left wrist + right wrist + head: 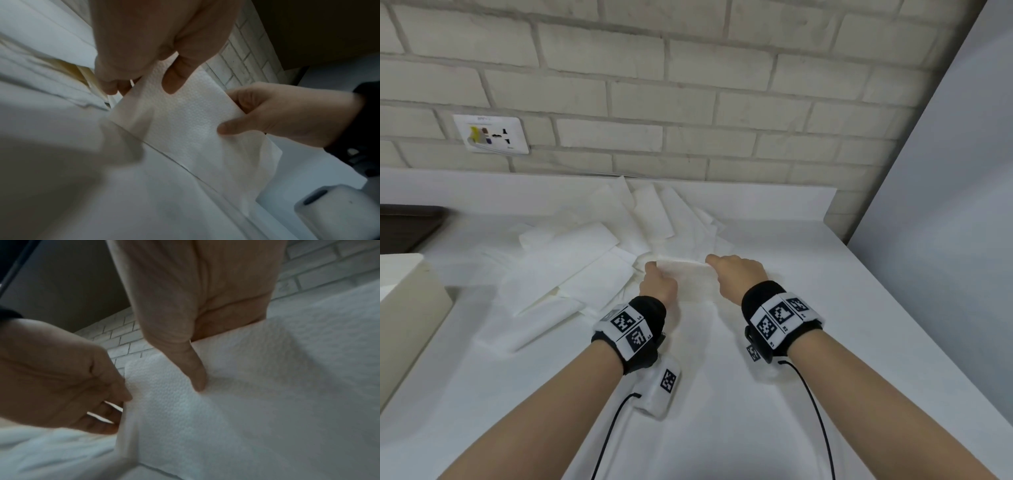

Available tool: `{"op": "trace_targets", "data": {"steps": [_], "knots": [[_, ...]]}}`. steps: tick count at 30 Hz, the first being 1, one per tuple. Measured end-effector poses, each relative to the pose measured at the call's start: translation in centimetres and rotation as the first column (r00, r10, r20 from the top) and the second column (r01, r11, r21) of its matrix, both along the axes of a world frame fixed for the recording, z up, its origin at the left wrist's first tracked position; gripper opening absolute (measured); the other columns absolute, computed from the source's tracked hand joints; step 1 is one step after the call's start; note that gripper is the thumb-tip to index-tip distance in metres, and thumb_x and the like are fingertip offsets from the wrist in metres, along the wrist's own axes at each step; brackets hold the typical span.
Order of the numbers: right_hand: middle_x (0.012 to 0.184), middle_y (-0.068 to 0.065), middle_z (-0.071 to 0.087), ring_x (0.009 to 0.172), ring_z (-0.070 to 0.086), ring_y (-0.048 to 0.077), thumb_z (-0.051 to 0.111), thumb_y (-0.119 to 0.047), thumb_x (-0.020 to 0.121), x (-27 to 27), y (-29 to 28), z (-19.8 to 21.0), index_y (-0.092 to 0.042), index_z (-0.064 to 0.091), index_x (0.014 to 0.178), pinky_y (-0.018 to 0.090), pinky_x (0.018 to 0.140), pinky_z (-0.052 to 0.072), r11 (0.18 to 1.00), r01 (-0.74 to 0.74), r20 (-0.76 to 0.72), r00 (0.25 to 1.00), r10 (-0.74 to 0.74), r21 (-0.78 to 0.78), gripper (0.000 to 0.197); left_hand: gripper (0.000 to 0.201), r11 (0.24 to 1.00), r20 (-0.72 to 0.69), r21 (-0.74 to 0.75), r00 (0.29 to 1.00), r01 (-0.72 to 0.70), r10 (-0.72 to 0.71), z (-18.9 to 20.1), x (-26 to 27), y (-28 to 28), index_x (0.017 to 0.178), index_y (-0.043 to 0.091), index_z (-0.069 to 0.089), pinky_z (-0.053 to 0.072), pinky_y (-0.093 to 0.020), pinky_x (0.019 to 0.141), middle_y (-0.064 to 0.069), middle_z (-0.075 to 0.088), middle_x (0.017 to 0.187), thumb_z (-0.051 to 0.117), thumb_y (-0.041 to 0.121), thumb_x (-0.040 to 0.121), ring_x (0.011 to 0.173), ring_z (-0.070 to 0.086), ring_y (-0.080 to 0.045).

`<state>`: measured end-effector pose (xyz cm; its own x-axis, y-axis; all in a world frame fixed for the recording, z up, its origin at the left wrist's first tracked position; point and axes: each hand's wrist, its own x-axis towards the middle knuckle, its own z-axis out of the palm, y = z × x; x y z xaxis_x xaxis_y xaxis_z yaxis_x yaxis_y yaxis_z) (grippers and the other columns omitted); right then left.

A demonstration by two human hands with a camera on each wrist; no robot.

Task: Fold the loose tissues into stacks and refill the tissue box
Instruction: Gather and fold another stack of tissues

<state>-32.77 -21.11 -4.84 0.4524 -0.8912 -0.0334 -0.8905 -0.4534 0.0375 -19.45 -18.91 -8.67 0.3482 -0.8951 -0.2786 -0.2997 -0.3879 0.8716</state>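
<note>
A white embossed tissue (pixel 681 274) is held up over the counter between both hands. My left hand (pixel 657 279) pinches its left edge, thumb on the near face (pixel 172 78) and fingers behind. My right hand (pixel 732 272) pinches its right edge; its thumb (pixel 195 369) presses the tissue (pixel 205 410) and its fingers are hidden behind. The tissue (pixel 185 113) hangs down to another sheet lying flat on the counter. A heap of loose folded tissues (pixel 592 260) lies behind and to the left. The edge of a cream tissue box (pixel 407 301) shows at far left.
The white counter (pixel 825 342) ends at a brick wall (pixel 688 102) with a socket plate (pixel 491 133). A pale panel (pixel 945 205) stands on the right. A dark recess (pixel 407 226) lies at the left. Cables run from both wrist bands.
</note>
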Motion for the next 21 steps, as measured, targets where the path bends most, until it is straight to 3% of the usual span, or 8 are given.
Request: {"op": "trace_targets", "data": {"steps": [5, 8, 11, 13, 15, 17, 21], "knots": [[0.114, 0.012, 0.056, 0.096, 0.056, 0.031, 0.038, -0.005, 0.093, 0.8, -0.1, 0.2, -0.016, 0.037, 0.131, 0.032, 0.068, 0.036, 0.996, 0.011, 0.043, 0.999, -0.015, 0.084, 0.040, 0.053, 0.998, -0.042, -0.026, 0.997, 0.057, -0.058, 0.1, 0.5, 0.2, 0.143, 0.007, 0.017, 0.035, -0.032, 0.094, -0.017, 0.042, 0.136, 0.034, 0.000, 0.093, 0.125, 0.040, -0.031], [0.111, 0.012, 0.057, 0.083, 0.050, 0.028, 0.037, -0.004, 0.093, 1.2, 0.0, 0.3, -0.013, 0.038, 0.126, 0.032, 0.067, 0.034, 0.996, 0.004, 0.028, 1.000, -0.007, 0.084, 0.034, 0.054, 0.997, -0.108, -0.073, 0.994, 0.015, -0.023, 0.3, 0.6, 0.2, 0.142, 0.004, 0.018, 0.034, -0.028, 0.089, -0.016, 0.041, 0.137, 0.039, 0.000, 0.092, 0.125, 0.041, -0.029], [0.109, 0.012, 0.057, 0.086, 0.052, 0.028, 0.036, -0.010, 0.096, 1.2, -0.5, 1.0, -0.009, 0.038, 0.124, 0.032, 0.071, 0.040, 0.990, 0.049, 0.242, 0.967, -0.080, 0.130, 0.028, 0.062, 0.987, -0.206, -0.136, 0.977, -0.089, 0.059, 0.8, 1.0, 0.3, 0.144, 0.004, 0.013, 0.033, -0.026, 0.092, -0.013, 0.035, 0.142, 0.048, 0.009, 0.093, 0.127, 0.040, -0.028], [0.112, 0.014, 0.057, 0.097, 0.055, 0.030, 0.037, -0.015, 0.098, 1.3, -0.7, 1.4, -0.006, 0.037, 0.124, 0.038, 0.084, 0.046, 0.973, 0.036, 0.493, 0.857, -0.148, 0.230, 0.028, 0.062, 0.986, -0.235, -0.138, 0.970, -0.091, 0.056, 1.3, 1.1, 0.5, 0.145, 0.005, 0.013, 0.032, -0.025, 0.092, -0.005, 0.039, 0.136, 0.047, 0.020, 0.095, 0.126, 0.041, -0.027], [0.115, 0.010, 0.055, 0.106, 0.054, 0.028, 0.036, -0.015, 0.098, 1.7, -0.6, 1.9, -0.004, 0.034, 0.126, 0.035, 0.092, 0.043, 0.947, -0.020, 0.678, 0.704, -0.214, 0.319, 0.030, 0.052, 0.988, -0.227, -0.149, 0.974, -0.043, 0.008, 1.7, 1.4, 0.7, 0.140, 0.005, 0.027, 0.039, -0.028, 0.093, -0.002, 0.050, 0.124, 0.043, 0.027, 0.095, 0.115, 0.050, -0.025], [0.110, 0.004, 0.050, 0.104, 0.051, 0.022, 0.034, -0.014, 0.099, 2.4, -0.2, 2.2, -0.004, 0.030, 0.127, 0.032, 0.090, 0.040, 0.919, -0.074, 0.760, 0.589, -0.273, 0.387, 0.030, 0.041, 0.979, -0.198, -0.203, 0.980, -0.020, -0.021, 2.3, 1.7, 1.0, 0.132, 0.004, 0.037, 0.043, -0.028, 0.085, -0.002, 0.054, 0.116, 0.041, 0.022, 0.096, 0.103, 0.053, -0.021], [0.098, -0.005, 0.046, 0.095, 0.047, 0.015, 0.032, -0.013, 0.099, 3.8, 0.2, 2.2, -0.012, 0.023, 0.124, 0.030, 0.084, 0.039, 0.883, -0.142, 0.829, 0.438, -0.349, 0.447, 0.027, 0.034, 0.953, -0.182, -0.298, 0.983, -0.049, -0.006, 3.3, 2.7, 1.9, 0.128, 0.005, 0.031, 0.039, -0.018, 0.063, -0.004, 0.048, 0.109, 0.038, 0.006, 0.095, 0.096, 0.048, -0.018]]}}
